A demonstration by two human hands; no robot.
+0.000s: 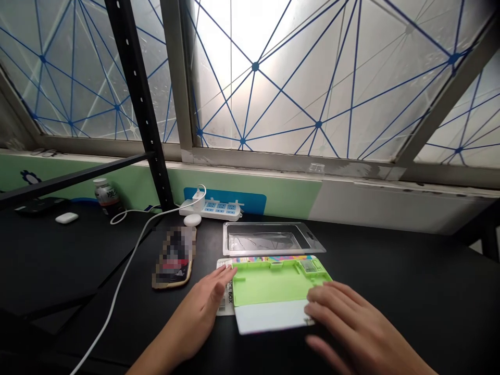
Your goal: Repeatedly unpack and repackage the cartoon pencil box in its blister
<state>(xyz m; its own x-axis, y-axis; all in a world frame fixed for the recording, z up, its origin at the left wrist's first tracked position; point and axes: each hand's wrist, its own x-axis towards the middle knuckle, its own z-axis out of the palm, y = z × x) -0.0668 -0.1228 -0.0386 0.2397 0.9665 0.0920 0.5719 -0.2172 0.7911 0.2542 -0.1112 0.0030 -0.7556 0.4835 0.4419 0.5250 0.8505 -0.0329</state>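
A light green pencil box [269, 287] lies open in front of me, its white flap [269, 317] folded toward me. Under it is a printed card [225, 308] with "BOX" lettering, showing at the left and along the back. My left hand [203, 307] lies at the box's left edge, fingers stretched out over the card. My right hand [351, 323] is at the right end, fingertips over the box's edge and the flap, thumb apart. Neither hand is wrapped around anything. Just behind the box is a clear plastic blister tray [269, 239].
A phone [175, 260] in a tan-edged case lies to the left. Behind it are a white round case [192, 220] and a power strip [219, 209] with a white cable [128, 260] running toward me. A bottle [107, 197] stands beyond the black metal post [144, 114].
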